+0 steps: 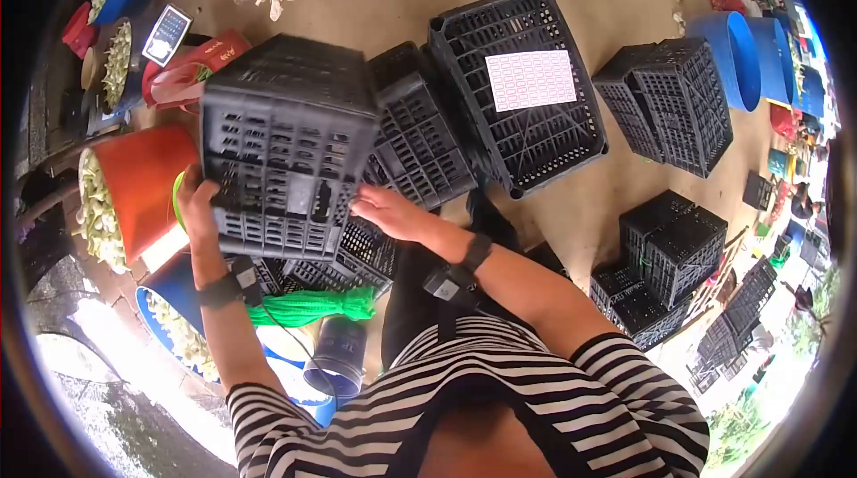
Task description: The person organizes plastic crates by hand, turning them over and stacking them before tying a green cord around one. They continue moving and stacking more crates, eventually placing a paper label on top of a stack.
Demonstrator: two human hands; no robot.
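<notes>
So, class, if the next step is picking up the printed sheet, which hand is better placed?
Probably the right hand: it is nearer the printed sheet, though at the edge of the held crate; the left hand grips its opposite side.

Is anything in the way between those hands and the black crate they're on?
Nothing visible is. The left hand meets the crate at its left side and the right hand at its right edge, with nothing showing between. The other crates sit behind it, not in front of either hand.
</notes>
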